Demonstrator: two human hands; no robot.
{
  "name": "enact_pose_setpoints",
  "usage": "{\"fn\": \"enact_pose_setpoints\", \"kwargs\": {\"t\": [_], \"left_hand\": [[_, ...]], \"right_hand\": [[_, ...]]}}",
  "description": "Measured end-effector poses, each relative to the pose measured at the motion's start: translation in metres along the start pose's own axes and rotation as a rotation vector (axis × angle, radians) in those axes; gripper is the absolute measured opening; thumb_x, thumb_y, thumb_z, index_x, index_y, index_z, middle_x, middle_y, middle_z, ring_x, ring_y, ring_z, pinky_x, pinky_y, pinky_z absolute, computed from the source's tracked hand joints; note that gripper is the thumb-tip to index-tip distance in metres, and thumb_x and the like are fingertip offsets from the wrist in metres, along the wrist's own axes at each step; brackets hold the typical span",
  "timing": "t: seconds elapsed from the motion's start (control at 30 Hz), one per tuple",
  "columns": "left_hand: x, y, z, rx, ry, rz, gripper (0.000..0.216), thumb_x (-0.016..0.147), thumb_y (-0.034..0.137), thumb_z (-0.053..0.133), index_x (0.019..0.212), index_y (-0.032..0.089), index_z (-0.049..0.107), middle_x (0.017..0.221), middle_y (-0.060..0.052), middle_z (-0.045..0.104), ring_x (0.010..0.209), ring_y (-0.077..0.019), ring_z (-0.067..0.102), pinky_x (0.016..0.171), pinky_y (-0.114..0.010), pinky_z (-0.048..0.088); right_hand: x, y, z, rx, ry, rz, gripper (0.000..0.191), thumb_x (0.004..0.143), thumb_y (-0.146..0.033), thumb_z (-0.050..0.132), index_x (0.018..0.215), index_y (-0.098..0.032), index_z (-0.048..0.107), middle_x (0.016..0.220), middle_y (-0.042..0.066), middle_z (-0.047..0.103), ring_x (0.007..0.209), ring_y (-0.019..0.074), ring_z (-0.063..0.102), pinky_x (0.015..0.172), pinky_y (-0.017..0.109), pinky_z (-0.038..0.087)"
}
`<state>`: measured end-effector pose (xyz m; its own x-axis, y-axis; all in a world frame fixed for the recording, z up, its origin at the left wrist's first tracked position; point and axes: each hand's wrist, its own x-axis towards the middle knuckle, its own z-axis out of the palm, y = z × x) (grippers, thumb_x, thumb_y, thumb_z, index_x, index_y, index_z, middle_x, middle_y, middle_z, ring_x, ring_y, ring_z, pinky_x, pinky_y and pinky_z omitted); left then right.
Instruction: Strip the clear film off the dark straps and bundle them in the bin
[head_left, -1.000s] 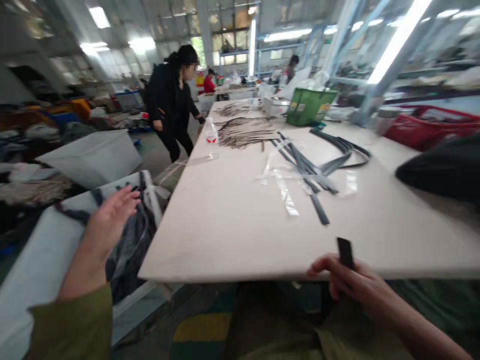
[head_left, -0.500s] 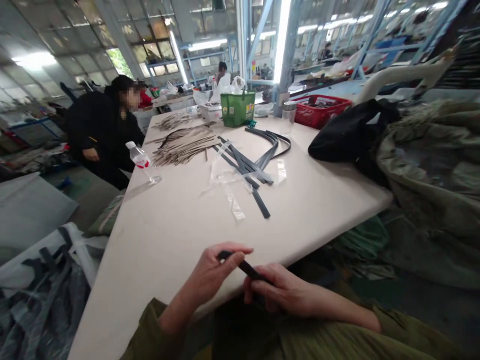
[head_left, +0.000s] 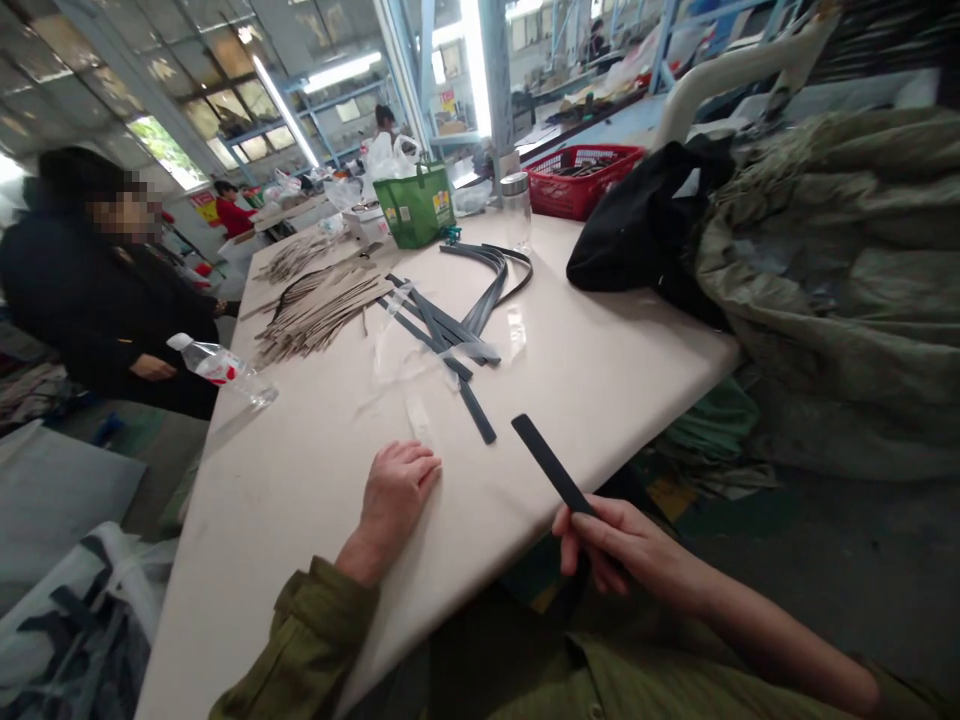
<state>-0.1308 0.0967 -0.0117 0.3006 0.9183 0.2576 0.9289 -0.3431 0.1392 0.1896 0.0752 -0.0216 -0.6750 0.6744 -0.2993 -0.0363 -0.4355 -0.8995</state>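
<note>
In the head view my right hand is closed around a dark grey strap at the table's near edge. The strap's rounded free end points up and away to the left. My left hand rests on the tabletop with its fingers curled together. Just beyond its fingers lies a clear plastic strip. The left fingertips are hidden, so what they grip, if anything, does not show. Farther up the table, several more dark straps lie crossed, with clear plastic pieces over them.
A bundle of thin brown strips, a tilted water bottle, a green bag, a glass jar, a red basket and a black bag are on the table. A person in dark clothes stands left.
My left hand has let go of the strap and moved forward onto the table by the plastic strip. My right hand has moved right, still holding the strap. The view has turned right.
</note>
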Motion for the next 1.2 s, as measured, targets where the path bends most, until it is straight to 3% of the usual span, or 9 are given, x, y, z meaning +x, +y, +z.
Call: {"fn": "enact_pose_setpoints", "kwargs": {"t": [0.13, 0.33, 0.47, 0.67, 0.8, 0.87, 0.93, 1.07, 1.2], "left_hand": [[-0.024, 0.040, -0.027, -0.004, 0.203, 0.148, 0.015, 0.088, 0.017, 0.062, 0.100, 0.023, 0.070, 0.102, -0.004, 0.074, 0.103, -0.0216, 0.065, 0.105, -0.044, 0.036], [-0.039, 0.101, -0.040, -0.038, 0.366, 0.213, 0.021, 0.087, 0.016, 0.061, 0.105, 0.023, 0.071, 0.105, -0.008, 0.074, 0.108, -0.0232, 0.063, 0.111, -0.046, 0.031], [-0.044, 0.114, -0.030, -0.036, 0.385, 0.201, 0.022, 0.086, 0.014, 0.063, 0.104, 0.025, 0.071, 0.105, -0.005, 0.074, 0.108, -0.0215, 0.062, 0.111, -0.044, 0.031], [-0.052, 0.117, -0.022, -0.040, 0.435, 0.197, 0.026, 0.084, 0.017, 0.068, 0.108, 0.027, 0.070, 0.111, -0.005, 0.072, 0.110, -0.0211, 0.062, 0.110, -0.043, 0.034], [-0.063, 0.121, -0.016, -0.558, 0.410, -0.223, 0.039, 0.090, 0.050, 0.056, 0.110, 0.020, 0.067, 0.110, -0.010, 0.070, 0.102, -0.0236, 0.065, 0.093, -0.038, 0.050], [-0.065, 0.123, -0.013, -0.969, 0.263, -0.536, 0.054, 0.092, 0.061, 0.042, 0.108, 0.016, 0.067, 0.103, -0.011, 0.072, 0.091, -0.0227, 0.068, 0.083, -0.036, 0.054], [-0.063, 0.127, -0.011, -1.282, 0.052, -0.731, 0.056, 0.089, 0.062, 0.049, 0.109, 0.013, 0.068, 0.101, -0.012, 0.073, 0.087, -0.0224, 0.069, 0.080, -0.034, 0.055], [-0.046, 0.136, -0.009, -1.510, -0.188, -0.843, 0.041, 0.073, 0.047, 0.077, 0.095, 0.012, 0.075, 0.094, -0.012, 0.076, 0.086, -0.0213, 0.071, 0.082, -0.030, 0.055], [-0.028, 0.141, -0.006, -1.714, -0.055, -0.996, 0.031, 0.062, 0.037, 0.086, 0.076, 0.012, 0.074, 0.080, -0.007, 0.075, 0.073, -0.0151, 0.069, 0.073, -0.025, 0.056]], "right_hand": [[0.017, -0.014, 0.002, -0.034, -0.008, 0.060, 0.044, 0.091, -0.055, 0.052, 0.099, -0.012, 0.062, 0.072, 0.004, 0.069, 0.039, 0.0037, 0.040, 0.040, 0.017, 0.037], [0.057, -0.033, 0.025, -0.200, -0.232, 0.083, 0.056, 0.093, -0.060, 0.039, 0.094, -0.011, 0.067, 0.059, 0.001, 0.062, 0.039, 0.0059, 0.039, 0.037, 0.018, 0.034], [0.066, -0.038, 0.035, -0.226, -0.145, 0.059, 0.038, 0.087, -0.049, 0.056, 0.076, -0.013, 0.062, 0.052, -0.004, 0.054, 0.039, 0.0052, 0.038, 0.036, 0.017, 0.029], [0.064, -0.041, 0.037, -0.253, -0.113, 0.052, 0.018, 0.080, -0.030, 0.063, 0.074, -0.013, 0.062, 0.051, -0.006, 0.054, 0.042, 0.0048, 0.039, 0.039, 0.017, 0.028], [0.061, -0.050, 0.033, -0.335, -0.006, -0.094, 0.012, 0.082, -0.022, 0.062, 0.077, -0.011, 0.066, 0.051, -0.006, 0.055, 0.048, 0.0053, 0.047, 0.051, 0.017, 0.036], [0.059, -0.056, 0.032, -0.388, 0.014, -0.143, 0.011, 0.083, -0.021, 0.063, 0.080, -0.011, 0.067, 0.051, -0.006, 0.056, 0.049, 0.0053, 0.048, 0.054, 0.018, 0.037], [0.057, -0.060, 0.031, -0.441, 0.010, -0.162, 0.011, 0.084, -0.021, 0.063, 0.082, -0.011, 0.067, 0.053, -0.006, 0.058, 0.051, 0.0057, 0.050, 0.056, 0.017, 0.039], [0.058, -0.062, 0.031, -0.558, 0.009, -0.170, 0.010, 0.086, -0.020, 0.063, 0.086, -0.011, 0.067, 0.057, -0.005, 0.061, 0.054, 0.0069, 0.054, 0.057, 0.018, 0.039], [0.051, -0.064, 0.023, -0.653, 0.040, -0.290, 0.017, 0.093, -0.025, 0.057, 0.089, -0.012, 0.067, 0.065, -0.001, 0.067, 0.062, 0.0093, 0.058, 0.064, 0.019, 0.040]]}}
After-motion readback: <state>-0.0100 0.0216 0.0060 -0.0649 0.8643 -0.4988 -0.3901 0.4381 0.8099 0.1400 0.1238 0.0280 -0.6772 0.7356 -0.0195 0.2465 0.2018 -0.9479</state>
